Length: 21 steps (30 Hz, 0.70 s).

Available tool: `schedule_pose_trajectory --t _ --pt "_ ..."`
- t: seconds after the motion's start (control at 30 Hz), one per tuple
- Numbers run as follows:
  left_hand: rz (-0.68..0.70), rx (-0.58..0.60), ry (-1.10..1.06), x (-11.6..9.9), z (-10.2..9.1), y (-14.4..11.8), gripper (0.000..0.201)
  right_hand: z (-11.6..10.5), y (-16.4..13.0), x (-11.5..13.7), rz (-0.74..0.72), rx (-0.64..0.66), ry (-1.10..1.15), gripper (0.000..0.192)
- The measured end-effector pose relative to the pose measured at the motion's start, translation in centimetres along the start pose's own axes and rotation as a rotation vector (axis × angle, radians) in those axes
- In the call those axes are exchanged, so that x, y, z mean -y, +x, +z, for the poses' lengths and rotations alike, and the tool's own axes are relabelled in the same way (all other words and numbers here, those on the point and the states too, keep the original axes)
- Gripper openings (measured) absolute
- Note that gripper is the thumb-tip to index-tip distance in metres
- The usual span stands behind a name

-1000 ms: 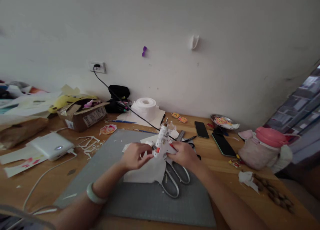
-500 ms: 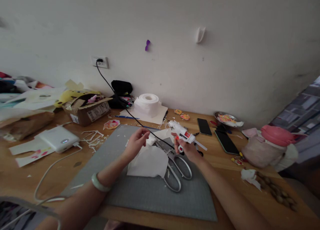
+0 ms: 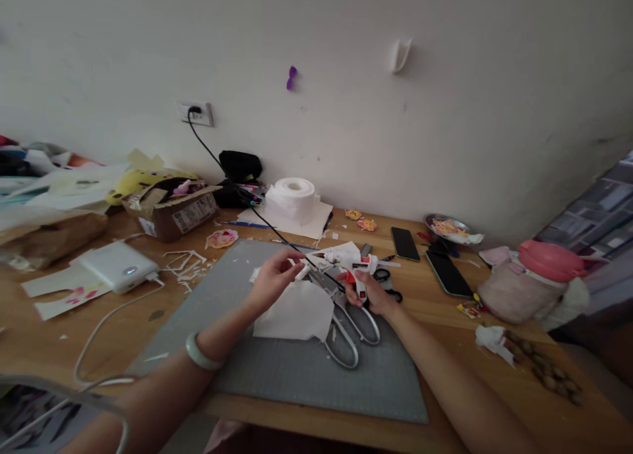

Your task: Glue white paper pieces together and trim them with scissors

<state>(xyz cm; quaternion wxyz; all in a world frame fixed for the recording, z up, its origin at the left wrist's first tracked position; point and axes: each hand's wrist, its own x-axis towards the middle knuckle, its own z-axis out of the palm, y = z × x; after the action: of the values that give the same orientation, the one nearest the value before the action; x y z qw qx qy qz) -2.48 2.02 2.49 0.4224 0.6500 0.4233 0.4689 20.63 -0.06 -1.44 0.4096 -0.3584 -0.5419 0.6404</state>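
My right hand (image 3: 368,294) grips a white glue gun (image 3: 357,264) with an orange trigger, its nozzle pointing left. My left hand (image 3: 273,279) hovers just left of the nozzle, fingertips pinched together; whether they hold a small white piece I cannot tell. Below both hands a white sheet of paper (image 3: 297,317) lies on a grey cutting mat (image 3: 297,375). Large scissors (image 3: 346,325) rest on the mat beside the paper. The gun's black cord (image 3: 237,194) runs back to a wall socket (image 3: 196,113).
A toilet roll (image 3: 293,197), cardboard box (image 3: 171,210) and white power bank (image 3: 119,266) stand at the left and back. Two phones (image 3: 404,243), a metal dish (image 3: 448,228), a pink-lidded jar (image 3: 537,279) and nuts (image 3: 541,371) lie on the right.
My right hand swung the glue gun from upright to level, nozzle now pointing left at my left fingertips. My left hand rose off the paper and moved slightly right.
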Motion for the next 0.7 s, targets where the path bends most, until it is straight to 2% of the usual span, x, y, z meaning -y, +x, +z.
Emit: schedule_pose_trajectory --t 0.43,0.7 --pt "0.129 -0.011 0.061 0.67 -0.08 0.1 0.02 -0.07 -0.22 0.1 0.027 0.032 -0.05 0.049" --pt "0.148 -0.029 0.093 0.7 -0.04 0.06 0.018 0.04 -0.26 0.36 0.01 0.05 -0.081 0.048"
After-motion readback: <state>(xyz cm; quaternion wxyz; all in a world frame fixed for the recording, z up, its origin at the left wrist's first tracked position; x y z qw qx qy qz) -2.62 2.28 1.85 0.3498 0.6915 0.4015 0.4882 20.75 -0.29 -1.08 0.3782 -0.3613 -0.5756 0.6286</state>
